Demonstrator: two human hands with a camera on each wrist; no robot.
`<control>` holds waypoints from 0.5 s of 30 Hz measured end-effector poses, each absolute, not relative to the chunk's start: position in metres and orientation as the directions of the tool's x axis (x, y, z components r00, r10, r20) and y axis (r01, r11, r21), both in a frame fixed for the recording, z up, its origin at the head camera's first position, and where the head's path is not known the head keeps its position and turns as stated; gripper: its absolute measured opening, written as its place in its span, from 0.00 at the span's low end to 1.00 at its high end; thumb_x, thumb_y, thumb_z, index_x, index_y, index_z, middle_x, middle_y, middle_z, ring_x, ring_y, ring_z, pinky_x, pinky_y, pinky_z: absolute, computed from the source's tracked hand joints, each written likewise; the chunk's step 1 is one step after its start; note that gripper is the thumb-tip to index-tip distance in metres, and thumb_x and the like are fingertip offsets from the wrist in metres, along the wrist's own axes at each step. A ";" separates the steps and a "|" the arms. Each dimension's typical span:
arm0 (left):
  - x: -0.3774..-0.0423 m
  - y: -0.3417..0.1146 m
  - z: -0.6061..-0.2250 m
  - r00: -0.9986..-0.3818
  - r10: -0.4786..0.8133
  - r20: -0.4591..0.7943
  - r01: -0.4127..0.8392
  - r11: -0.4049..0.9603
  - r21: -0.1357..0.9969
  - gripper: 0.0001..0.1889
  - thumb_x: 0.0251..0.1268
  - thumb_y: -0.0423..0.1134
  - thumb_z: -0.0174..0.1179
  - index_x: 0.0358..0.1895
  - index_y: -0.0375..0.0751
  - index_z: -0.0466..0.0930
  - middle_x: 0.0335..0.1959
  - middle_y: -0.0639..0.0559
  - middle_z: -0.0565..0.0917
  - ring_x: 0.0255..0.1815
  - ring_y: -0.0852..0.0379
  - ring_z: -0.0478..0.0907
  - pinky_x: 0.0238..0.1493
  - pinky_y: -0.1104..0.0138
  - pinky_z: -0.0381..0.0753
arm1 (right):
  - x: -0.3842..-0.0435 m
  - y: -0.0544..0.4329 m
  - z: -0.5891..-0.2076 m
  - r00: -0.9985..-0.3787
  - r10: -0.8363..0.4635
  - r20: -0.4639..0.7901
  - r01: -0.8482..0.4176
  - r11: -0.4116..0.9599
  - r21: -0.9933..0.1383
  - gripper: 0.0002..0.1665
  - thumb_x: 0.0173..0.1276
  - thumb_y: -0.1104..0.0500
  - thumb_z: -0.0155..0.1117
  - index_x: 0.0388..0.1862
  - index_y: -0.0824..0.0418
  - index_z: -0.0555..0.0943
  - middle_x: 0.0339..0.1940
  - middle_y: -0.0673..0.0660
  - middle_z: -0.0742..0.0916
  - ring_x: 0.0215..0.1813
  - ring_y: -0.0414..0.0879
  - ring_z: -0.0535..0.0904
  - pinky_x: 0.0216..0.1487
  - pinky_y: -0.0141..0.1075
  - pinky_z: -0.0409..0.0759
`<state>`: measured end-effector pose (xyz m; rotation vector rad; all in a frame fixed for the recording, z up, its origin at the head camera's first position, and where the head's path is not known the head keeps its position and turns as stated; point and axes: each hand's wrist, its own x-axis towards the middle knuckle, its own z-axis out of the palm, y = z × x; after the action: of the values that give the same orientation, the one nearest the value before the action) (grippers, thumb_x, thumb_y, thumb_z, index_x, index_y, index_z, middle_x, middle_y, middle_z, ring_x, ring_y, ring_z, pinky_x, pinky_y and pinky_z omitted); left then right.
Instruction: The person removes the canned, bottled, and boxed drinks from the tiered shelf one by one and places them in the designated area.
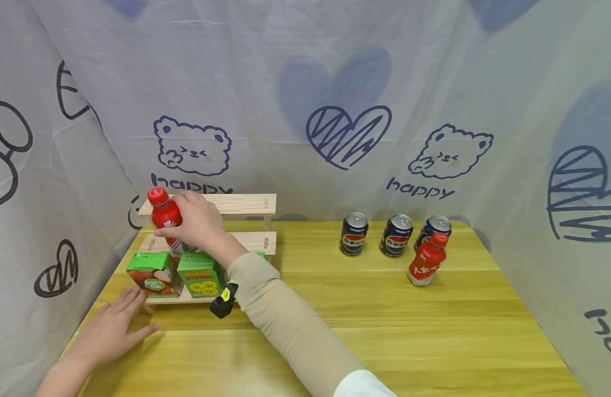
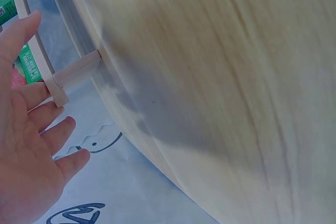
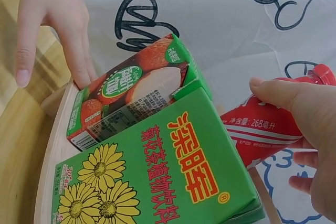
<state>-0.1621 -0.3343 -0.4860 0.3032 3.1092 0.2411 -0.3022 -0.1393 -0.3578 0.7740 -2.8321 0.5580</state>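
Nearest our head camera, a beige sleeve (image 1: 295,325) crosses the bench (image 1: 409,325) from its front edge towards the back left corner, where a wooden rack (image 1: 236,204) stands. At its end we see the right hand (image 1: 198,220) with fingers curled round a red bottle (image 1: 165,212), held upright, slightly tilted, at the rack's middle tier behind two cartons. Whether the base touches that tier we cannot tell; the right wrist view hides it behind the flower carton (image 1: 201,275), yet shows us the thumb on one side of the bottle, the other fingers bent on the far side, and white print on its label.

Beside that carton, the fruit carton (image 1: 153,275) stands on the bottom tier. Our left hand (image 1: 104,333) is spread near the bench's left edge, fingers nearly straight and gripping nothing; the left wrist view adds what the head view conceals, fingertips at the end of the bottom board and a short rack leg (image 2: 79,69) below it.

Only the head view gives us three dark cans (image 1: 355,234) along the back edge, and a second red bottle (image 1: 426,262) before the rightmost, towards the right edge.
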 end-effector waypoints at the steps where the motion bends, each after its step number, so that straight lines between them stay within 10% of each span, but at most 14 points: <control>1: -0.162 -0.334 -0.486 -0.981 0.193 0.007 0.191 0.969 0.153 0.49 0.61 0.68 0.57 0.69 0.24 0.63 0.69 0.22 0.63 0.69 0.25 0.60 0.64 0.30 0.59 | -0.301 -0.139 -0.357 -0.852 -0.463 0.245 -0.521 0.799 -0.301 0.43 0.57 0.28 0.64 0.69 0.42 0.68 0.68 0.40 0.74 0.65 0.34 0.71 0.64 0.27 0.74; 15: -0.162 -0.335 -0.489 -0.981 0.194 0.021 0.195 0.966 0.167 0.49 0.62 0.67 0.57 0.69 0.24 0.63 0.69 0.22 0.62 0.70 0.26 0.59 0.64 0.30 0.58 | -0.290 -0.127 -0.347 -0.840 -0.446 0.308 -0.521 0.821 -0.233 0.43 0.57 0.25 0.62 0.68 0.41 0.70 0.62 0.40 0.76 0.60 0.34 0.70 0.56 0.26 0.75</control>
<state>-0.1621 -0.3348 -0.4891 0.3085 3.1191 0.2659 -0.2904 -0.1266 -0.3472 0.7460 -2.7648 0.4543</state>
